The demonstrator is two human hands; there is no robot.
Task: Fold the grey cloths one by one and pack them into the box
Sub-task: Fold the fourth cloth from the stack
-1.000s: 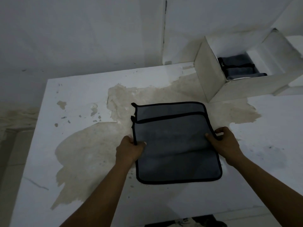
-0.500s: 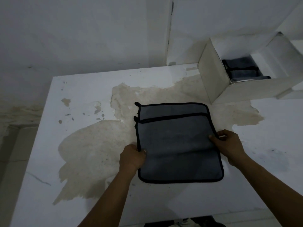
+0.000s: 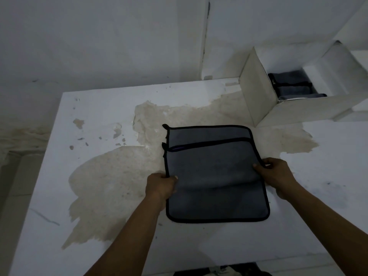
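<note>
Pinching the soft grey black-edged cloth [image 3: 217,168] by both side edges, the left hand [image 3: 160,186] and right hand [image 3: 275,176] have a tight grip. It looks light and floppy, so edges seem best.

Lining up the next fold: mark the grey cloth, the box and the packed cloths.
grey cloth [image 3: 213,166]: head view, centre of top layer
box [image 3: 256,90]: head view, left outer wall
packed cloths [image 3: 292,90]: head view, middle fold

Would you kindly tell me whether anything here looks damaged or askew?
Yes. The table has lost its white coating in large beige patches around the grey cloth. The cloth's folded-over layer sits askew: its black edge slants and stops short of the far edge.
</note>
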